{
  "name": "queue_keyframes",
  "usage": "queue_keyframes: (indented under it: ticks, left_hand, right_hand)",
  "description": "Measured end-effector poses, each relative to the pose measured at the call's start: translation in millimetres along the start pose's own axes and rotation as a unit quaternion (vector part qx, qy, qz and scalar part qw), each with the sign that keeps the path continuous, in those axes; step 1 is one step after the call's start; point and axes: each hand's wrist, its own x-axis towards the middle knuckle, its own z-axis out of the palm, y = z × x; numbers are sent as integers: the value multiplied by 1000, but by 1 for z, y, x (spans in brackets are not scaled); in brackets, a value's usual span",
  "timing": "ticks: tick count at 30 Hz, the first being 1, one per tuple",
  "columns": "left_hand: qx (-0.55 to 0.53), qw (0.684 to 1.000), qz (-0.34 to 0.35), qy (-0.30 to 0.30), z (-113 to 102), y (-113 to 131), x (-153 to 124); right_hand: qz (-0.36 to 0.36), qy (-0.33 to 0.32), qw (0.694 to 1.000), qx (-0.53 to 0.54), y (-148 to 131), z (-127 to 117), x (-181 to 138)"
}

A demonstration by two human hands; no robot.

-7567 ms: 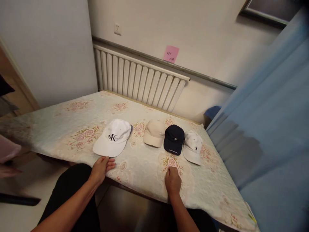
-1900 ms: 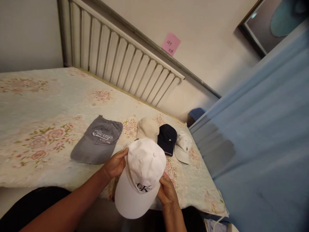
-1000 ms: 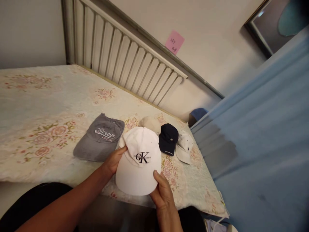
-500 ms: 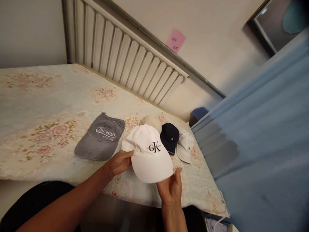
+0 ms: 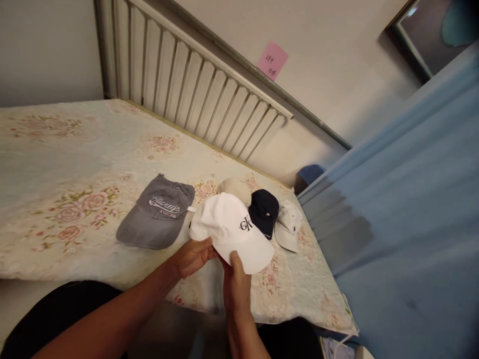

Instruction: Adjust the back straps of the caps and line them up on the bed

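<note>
A white baseball cap (image 5: 220,219) with dark letters on its front is held up above the bed, its brim pointing to the lower right. My left hand (image 5: 194,257) grips its lower left edge, thumb on the outside. At the near edge of the brim my right hand (image 5: 236,281) is closed, thumb on top and fingers hidden underneath. To the left lies a grey cap (image 5: 159,214) with script lettering. Behind and right of the white cap are a beige cap (image 5: 235,187), partly hidden, a black cap (image 5: 264,209) and a light cap with small dark marks (image 5: 289,224).
A flowered sheet (image 5: 93,159) covers the bed. White slatted rails (image 5: 194,80) run along its far side by the wall, where a pink note (image 5: 273,60) hangs. A blue curtain (image 5: 404,214) closes off the right. A blue object (image 5: 310,173) sits at the far corner.
My right hand has moved left along the brim and now grips its near edge. The white cap has turned, so its front faces further right, and a small white strap end shows at its left.
</note>
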Motion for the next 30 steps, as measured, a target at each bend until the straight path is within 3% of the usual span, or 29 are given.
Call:
queue_keyframes:
  ticks: [6, 12, 17, 20, 30]
  left_hand:
    - [-58, 998, 27, 29, 3, 11, 2]
    - [-47, 999, 8, 22, 1, 4, 2]
    - [-13, 999, -43, -12, 1, -8, -3]
    - [-31, 999, -34, -23, 2, -7, -4]
    - [-79, 995, 17, 64, 4, 10, 3]
  right_hand:
    - [-42, 62, 996, 54, -11, -4, 3]
    - [-58, 45, 995, 66, -11, 3, -3]
    - [-19, 46, 995, 83, -3, 15, -2]
    - [9, 61, 995, 82, -2, 17, 0]
    - [-5, 63, 986, 153, -21, 2, 11]
